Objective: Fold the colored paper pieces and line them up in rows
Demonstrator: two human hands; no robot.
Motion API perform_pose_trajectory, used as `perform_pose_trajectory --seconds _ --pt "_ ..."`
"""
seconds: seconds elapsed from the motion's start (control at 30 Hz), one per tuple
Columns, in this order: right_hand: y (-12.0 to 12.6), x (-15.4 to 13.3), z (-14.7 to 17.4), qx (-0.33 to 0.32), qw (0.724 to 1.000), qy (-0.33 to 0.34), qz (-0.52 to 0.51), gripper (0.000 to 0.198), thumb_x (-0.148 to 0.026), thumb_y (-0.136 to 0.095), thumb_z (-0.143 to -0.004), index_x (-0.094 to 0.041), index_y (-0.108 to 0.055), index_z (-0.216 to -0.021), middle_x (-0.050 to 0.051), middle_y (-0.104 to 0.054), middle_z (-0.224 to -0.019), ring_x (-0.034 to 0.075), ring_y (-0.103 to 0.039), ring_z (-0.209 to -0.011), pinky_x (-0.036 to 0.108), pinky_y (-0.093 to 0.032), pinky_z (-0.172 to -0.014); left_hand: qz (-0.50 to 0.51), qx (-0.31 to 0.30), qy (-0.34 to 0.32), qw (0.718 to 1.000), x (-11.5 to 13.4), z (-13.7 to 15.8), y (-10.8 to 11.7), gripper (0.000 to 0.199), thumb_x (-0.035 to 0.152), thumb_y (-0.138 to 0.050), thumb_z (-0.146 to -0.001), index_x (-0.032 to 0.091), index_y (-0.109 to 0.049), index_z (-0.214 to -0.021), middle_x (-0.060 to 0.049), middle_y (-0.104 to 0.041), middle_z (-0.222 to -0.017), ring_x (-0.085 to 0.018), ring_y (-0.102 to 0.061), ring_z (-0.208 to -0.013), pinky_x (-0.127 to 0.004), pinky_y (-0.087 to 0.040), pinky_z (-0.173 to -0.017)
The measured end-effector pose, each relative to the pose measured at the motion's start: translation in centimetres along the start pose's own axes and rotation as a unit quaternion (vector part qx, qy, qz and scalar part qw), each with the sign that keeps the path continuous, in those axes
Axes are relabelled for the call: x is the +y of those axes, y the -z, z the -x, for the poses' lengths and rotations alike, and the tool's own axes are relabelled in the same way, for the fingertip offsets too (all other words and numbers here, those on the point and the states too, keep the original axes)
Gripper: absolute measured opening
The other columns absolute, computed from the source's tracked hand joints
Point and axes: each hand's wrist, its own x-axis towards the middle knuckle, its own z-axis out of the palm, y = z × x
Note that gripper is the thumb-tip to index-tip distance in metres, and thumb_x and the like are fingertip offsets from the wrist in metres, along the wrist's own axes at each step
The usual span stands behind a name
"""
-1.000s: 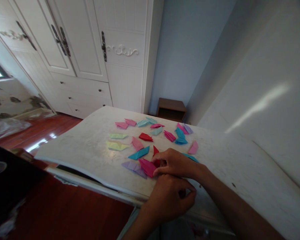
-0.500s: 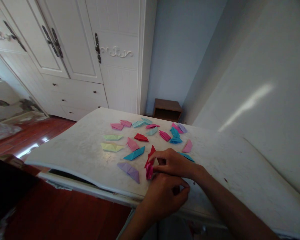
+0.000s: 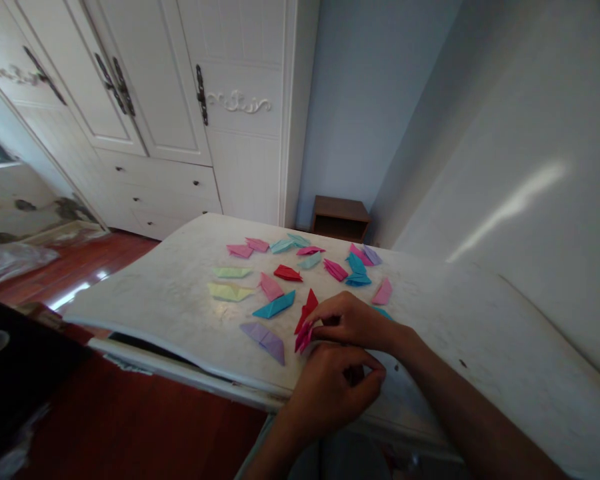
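Turned edge-on since earlier, a magenta origami piece [image 3: 304,337] sits pinched in the right hand [image 3: 353,325], beside a red piece [image 3: 307,309]. Left hand [image 3: 337,383] curls close; I can't tell its grip. I judge the paper light, crushable, best held along its folds.

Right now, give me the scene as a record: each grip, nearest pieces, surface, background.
Right grip: pinching magenta folded paper
Left grip: curled, close below right grip; contact with paper unclear
Nearest pieces: red folded paper, just beyond; lilac folded paper, to the left
Surface: white tabletop, more coloured folded papers spread across it
Background: white wardrobe, brown open-fronted cabinet
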Motion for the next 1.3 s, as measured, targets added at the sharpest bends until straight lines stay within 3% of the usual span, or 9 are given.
perform_pose_trajectory --seconds 0.17,0.37,0.57,0.77,0.9,1.0,1.1,1.3 --pt "0.3 0.7 0.7 0.085 0.994 -0.061 -0.035 0.025 -0.04 -0.065 -0.084 -0.017 -0.073 -0.085 -0.006 -0.047 -0.054 0.008 -0.04 -0.052 0.021 -0.029 -0.049 0.027 0.012 -0.004 1.0 0.1 -0.1 0.2 0.018 0.023 -0.061 -0.078 0.016 -0.077 -0.081 -0.001 -0.065 -0.059 -0.008 -0.05 -0.051 -0.02 -0.035 -0.05" --pt "0.2 1.2 1.0 0.175 0.972 -0.099 -0.126 0.033 -0.045 -0.071 -0.075 -0.017 -0.057 -0.068 -0.006 -0.043 -0.056 0.009 -0.037 -0.052 0.022 -0.028 -0.047 0.068 0.039 0.0 0.997 -0.1 -0.1 0.1 0.017 0.025 -0.062 -0.079 0.015 -0.076 -0.08 0.001 -0.057 -0.054 -0.007 -0.044 -0.048 -0.02 -0.031 -0.048" --pt "0.6 0.6 1.9 0.236 0.937 -0.072 -0.246 0.03 -0.044 -0.071 -0.075 -0.018 -0.056 -0.072 -0.002 -0.056 -0.065 0.01 -0.05 -0.056 0.022 -0.041 -0.05 0.119 0.183 -0.001 0.976 -0.1 -0.3 0.2 0.017 0.027 -0.06 -0.081 0.013 -0.069 -0.076 0.003 -0.049 -0.052 -0.007 -0.039 -0.047 -0.019 -0.029 -0.046" --pt "0.6 0.6 3.1 0.23 0.91 -0.006 -0.344 0.023 -0.033 -0.075 -0.076 -0.018 -0.058 -0.083 0.0 -0.066 -0.072 0.012 -0.062 -0.058 0.023 -0.05 -0.052 0.222 0.34 0.019 0.914 -0.3 -0.8 0.0 0.024 0.035 -0.07 -0.077 0.017 -0.055 -0.085 0.003 -0.055 -0.067 -0.007 -0.048 -0.055 -0.017 -0.038 -0.052" --pt "0.2 0.9 3.8 0.222 0.907 -0.028 -0.358 0.026 -0.032 -0.078 -0.075 -0.018 -0.058 -0.085 0.0 -0.068 -0.071 0.013 -0.066 -0.057 0.022 -0.051 -0.05 0.227 0.311 0.033 0.922 -0.5 -1.0 0.1 0.043 0.04 -0.072 -0.075 0.018 -0.055 -0.107 -0.001 -0.062 -0.087 -0.005 -0.047 -0.052 -0.017 -0.036 -0.046" --pt "-0.1 0.9 4.3 0.208 0.908 -0.036 -0.362 0.03 -0.033 -0.081 -0.071 -0.018 -0.061 -0.088 0.001 -0.069 -0.072 0.014 -0.067 -0.058 0.022 -0.053 -0.051 0.184 0.27 0.051 0.944 -0.6 -0.9 0.2 0.038 0.045 -0.068 -0.078 0.016 -0.061 -0.102 0.002 -0.06 -0.07 -0.005 -0.041 -0.045 -0.017 -0.031 -0.041" --pt "-0.2 0.9 4.7 0.215 0.903 -0.04 -0.369 0.031 -0.032 -0.083 -0.067 -0.018 -0.064 -0.087 0.001 -0.07 -0.073 0.014 -0.067 -0.058 0.023 -0.054 -0.053 0.148 0.266 0.059 0.951 -0.7 -0.9 0.2 0.033 0.046 -0.067 -0.078 0.015 -0.064 -0.088 0.006 -0.047 -0.05 -0.005 -0.037 -0.041 -0.017 -0.027 -0.038" --pt "-0.1 0.6 6.0 0.232 0.89 -0.067 -0.386 0.029 -0.03 -0.085 -0.064 -0.016 -0.068 -0.084 0.001 -0.072 -0.069 0.013 -0.068 -0.061 0.023 -0.055 -0.057 0.143 0.276 0.068 0.948 -0.3 -0.9 0.2 0.027 0.041 -0.069 -0.076 0.015 -0.067 -0.083 0.007 -0.048 -0.045 -0.006 -0.038 -0.038 -0.016 -0.027 -0.036"
